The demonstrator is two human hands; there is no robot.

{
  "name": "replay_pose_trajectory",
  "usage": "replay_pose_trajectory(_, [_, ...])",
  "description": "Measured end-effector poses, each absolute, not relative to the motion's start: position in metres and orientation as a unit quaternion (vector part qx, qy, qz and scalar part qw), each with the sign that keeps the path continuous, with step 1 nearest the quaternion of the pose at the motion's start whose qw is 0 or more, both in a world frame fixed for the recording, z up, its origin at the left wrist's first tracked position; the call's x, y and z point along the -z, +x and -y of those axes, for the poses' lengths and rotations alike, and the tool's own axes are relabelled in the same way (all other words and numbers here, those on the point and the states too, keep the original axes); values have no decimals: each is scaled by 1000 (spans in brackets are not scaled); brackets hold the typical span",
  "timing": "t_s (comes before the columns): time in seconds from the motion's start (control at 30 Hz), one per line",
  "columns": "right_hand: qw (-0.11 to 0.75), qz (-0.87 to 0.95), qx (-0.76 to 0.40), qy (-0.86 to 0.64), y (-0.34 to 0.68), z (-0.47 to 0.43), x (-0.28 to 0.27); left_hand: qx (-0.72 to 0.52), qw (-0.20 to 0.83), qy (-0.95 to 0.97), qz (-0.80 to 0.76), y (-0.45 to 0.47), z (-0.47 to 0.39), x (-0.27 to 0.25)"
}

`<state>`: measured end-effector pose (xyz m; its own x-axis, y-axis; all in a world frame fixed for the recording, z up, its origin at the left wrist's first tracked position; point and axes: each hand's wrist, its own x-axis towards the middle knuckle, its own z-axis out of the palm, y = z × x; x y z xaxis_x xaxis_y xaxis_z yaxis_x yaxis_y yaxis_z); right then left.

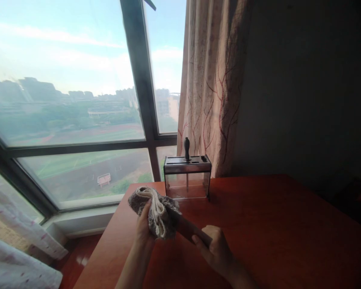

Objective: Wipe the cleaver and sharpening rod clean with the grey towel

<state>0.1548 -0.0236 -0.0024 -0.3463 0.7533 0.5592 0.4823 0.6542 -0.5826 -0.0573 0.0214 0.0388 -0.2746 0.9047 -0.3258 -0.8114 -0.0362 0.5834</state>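
Head view: the left hand grips a bunched cloth, shaggy grey with cream folds; the right hand clasps a flat, dark implement reaching into it, above the table, near a clear-sided holder.

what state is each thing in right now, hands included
Cloth: bunched and folded, wrapped about one end of the flat tool
Flat tool: held at a slant, far end hidden
Left hand: closed on cloth
Right hand: closed on flat tool
Rack: upright on table
Black-handled rod: upright in rack
Patterned curtain: hanging
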Motion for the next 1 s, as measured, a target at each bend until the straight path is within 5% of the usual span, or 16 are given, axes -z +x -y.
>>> replay_pose_trajectory(0.17, [448, 626, -421, -480, 152, 25, 11, -723, 608, 69, -321, -60, -17, -42])
replay_pose_trajectory(0.4, [463, 481, -590, -454, 146, 20, 0, -698, 651, 74, -289, -60, -8, -40])
replay_pose_trajectory(0.7, [466, 461, -590, -471, 149, 17, -3, -724, 627, 106, -267, -66, -5, -32])
replay_pose_trajectory(0.87, [531, 489, -521, -455, 148, 21, 14, -705, 636, 118, -290, -70, -9, -27])
replay_pose_trajectory(1.0, [495, 585, -444, -465, 154, 24, 17, -731, 592, 120, -317, -70, -16, -27])
